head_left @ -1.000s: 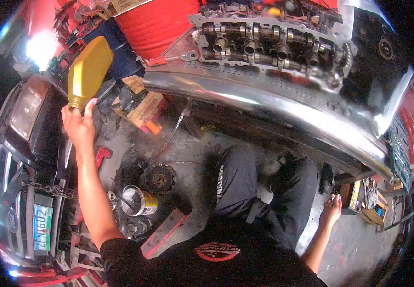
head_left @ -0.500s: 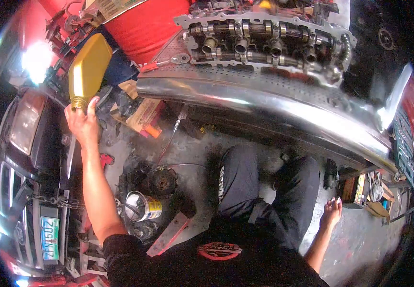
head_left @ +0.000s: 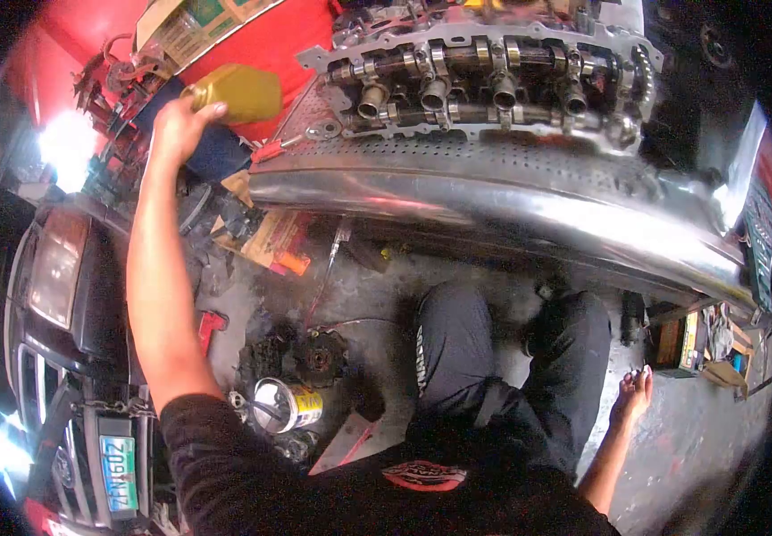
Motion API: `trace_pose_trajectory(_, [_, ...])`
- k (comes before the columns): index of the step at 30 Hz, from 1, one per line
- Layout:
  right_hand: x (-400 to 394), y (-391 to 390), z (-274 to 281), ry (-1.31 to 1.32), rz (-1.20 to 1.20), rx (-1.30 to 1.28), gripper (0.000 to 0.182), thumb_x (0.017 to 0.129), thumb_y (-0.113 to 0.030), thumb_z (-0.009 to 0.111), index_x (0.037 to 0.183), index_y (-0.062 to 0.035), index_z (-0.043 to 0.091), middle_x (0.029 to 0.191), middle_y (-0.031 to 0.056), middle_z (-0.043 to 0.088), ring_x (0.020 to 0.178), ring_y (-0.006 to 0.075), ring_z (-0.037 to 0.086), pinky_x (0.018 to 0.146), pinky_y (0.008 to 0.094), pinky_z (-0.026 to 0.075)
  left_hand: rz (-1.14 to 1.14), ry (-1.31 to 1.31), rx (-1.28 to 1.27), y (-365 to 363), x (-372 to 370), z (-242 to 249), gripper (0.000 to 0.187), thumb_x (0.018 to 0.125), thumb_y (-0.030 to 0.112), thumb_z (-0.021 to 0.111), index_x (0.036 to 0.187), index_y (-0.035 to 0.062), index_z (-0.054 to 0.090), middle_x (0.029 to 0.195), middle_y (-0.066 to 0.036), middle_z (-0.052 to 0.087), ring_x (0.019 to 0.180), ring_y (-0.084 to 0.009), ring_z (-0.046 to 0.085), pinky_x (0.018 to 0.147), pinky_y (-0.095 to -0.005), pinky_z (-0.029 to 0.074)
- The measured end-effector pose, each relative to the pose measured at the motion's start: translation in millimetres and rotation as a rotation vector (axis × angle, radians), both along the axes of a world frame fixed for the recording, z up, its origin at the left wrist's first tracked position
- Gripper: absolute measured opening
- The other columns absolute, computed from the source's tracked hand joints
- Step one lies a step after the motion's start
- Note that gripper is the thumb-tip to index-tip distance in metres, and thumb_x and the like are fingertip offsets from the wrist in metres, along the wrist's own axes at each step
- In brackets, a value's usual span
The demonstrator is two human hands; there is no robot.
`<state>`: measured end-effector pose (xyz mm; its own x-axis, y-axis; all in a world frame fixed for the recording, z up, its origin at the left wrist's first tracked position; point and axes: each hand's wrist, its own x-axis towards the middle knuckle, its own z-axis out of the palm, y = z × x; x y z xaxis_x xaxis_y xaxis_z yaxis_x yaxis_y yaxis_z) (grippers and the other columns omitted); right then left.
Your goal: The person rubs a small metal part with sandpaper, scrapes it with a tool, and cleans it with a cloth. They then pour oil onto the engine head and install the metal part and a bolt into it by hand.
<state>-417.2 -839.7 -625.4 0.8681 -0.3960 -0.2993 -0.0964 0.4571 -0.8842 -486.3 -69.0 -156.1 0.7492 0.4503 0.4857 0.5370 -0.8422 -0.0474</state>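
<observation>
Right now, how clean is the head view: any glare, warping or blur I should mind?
Head view: strong fisheye bends the steel bench edge and blackens the corners; a blown-out glare patch sits at left; the left hand and gold bottle look slightly soft; the right hand is dim.

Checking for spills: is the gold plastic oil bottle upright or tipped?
Tipped: the gold plastic oil bottle lies sideways in the left hand, neck end at the fingers.
</observation>
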Motion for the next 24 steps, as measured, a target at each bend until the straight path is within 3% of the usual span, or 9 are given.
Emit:
trace_pose_trajectory(4, [-18.3,11.7,17.5,0.059,-0.060,0.032,0.034,0.094,-0.020,0.060,0.125,-0.0075,0.053,0.096,0.0020,0.056,0.075,0.0136,0.052,0.065,0.0248,0.044,-0.053,0.217,-0.093,37.8,83.8,23.8,0.051,0.074,0.047,0.075,0.098,0.0018,0.069,0.092,-0.021,0.069,0.088,-0.0320,0.067,0.079,-0.0416,0.050])
trace_pose_trajectory(9, [-39.1,4.7,33.6,0.085,-0.133,0.057,0.038,0.093,-0.023,0.061,0.127,-0.0068,0.053,0.093,0.0018,0.052,0.078,0.0132,0.051,0.067,0.0238,0.043,0.016,0.235,-0.037,68.9,164.4,31.2,0.051,0.070,0.043,0.079,0.097,0.0008,0.070,0.088,-0.017,0.071,0.083,-0.0291,0.068,0.076,-0.0398,0.052])
trace_pose_trajectory(11, [-46.2,0.6,40.2,0.092,-0.163,0.056,0.036,0.095,-0.023,0.058,0.127,-0.0079,0.053,0.095,-0.0006,0.055,0.077,0.0104,0.052,0.066,0.0222,0.045,-0.025,0.224,-0.054,66.0,176.2,33.9,0.048,0.071,0.040,0.078,0.096,0.0000,0.070,0.087,-0.017,0.071,0.081,-0.0278,0.068,0.075,-0.0395,0.052])
trace_pose_trajectory(12, [-48.7,0.3,45.5,0.088,-0.176,0.055,0.036,0.095,-0.022,0.058,0.128,-0.0076,0.053,0.096,-0.0006,0.055,0.078,0.0102,0.052,0.066,0.0222,0.045,-0.034,0.210,-0.235,68.7,183.6,33.7,0.042,0.072,0.035,0.076,0.094,0.0005,0.071,0.086,-0.016,0.071,0.079,-0.0261,0.068,0.073,-0.0392,0.052])
trace_pose_trajectory(15, [-48.0,-3.2,51.6,0.056,-0.191,0.061,0.037,0.097,-0.020,0.055,0.131,-0.0059,0.051,0.097,0.0001,0.053,0.079,0.0102,0.050,0.068,0.0220,0.045,-0.037,0.141,-0.171,86.5,197.4,30.8,0.039,0.066,0.027,0.075,0.095,0.0014,0.070,0.084,-0.016,0.071,0.080,-0.0264,0.068,0.073,-0.0382,0.052])
trace_pose_trajectory(19, [-44.9,4.5,68.1,0.029,-0.158,0.022,0.037,0.099,-0.018,0.051,0.133,-0.0048,0.048,0.097,0.0013,0.052,0.079,0.0104,0.049,0.069,0.0221,0.045,0.039,0.195,-0.084,53.4,191.9,38.3,0.041,0.061,0.024,0.071,0.095,0.0010,0.070,0.086,-0.018,0.071,0.083,-0.0287,0.069,0.077,-0.0380,0.052])
trace_pose_trajectory(24, [-37.3,-0.5,61.8,0.040,-0.127,0.027,0.037,0.098,-0.018,0.053,0.132,-0.0049,0.049,0.095,0.0018,0.052,0.078,0.0104,0.049,0.069,0.0220,0.045,0.006,0.092,-0.055,35.9,171.0,29.4,0.053,0.064,0.026,0.067,0.108,-0.0032,0.064,0.096,-0.024,0.068,0.093,-0.0339,0.066,0.084,-0.0404,0.050])
